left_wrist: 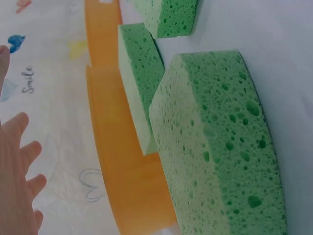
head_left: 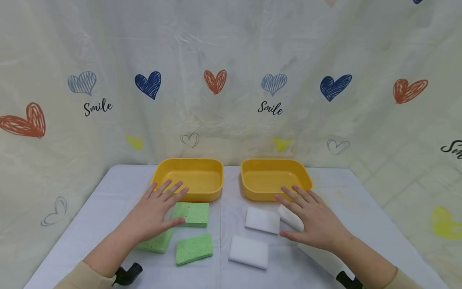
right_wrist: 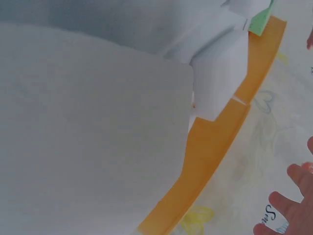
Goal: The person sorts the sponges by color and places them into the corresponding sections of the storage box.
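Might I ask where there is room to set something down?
Bare white cloth divides green rectangular sponges from white rectangular blocks, continuing between yellow rounded trays; more lies right of the right tray. It's crowded around the left hand and right hand.

Three porous green sponges (head_left: 194,249) lie flat on the desk (head_left: 341,190), near a shallow yellow tray (head_left: 198,180); smooth white sponges (head_left: 248,252) lie near a second yellow tray (head_left: 272,178); both trays sit upright, side by side, not touching.
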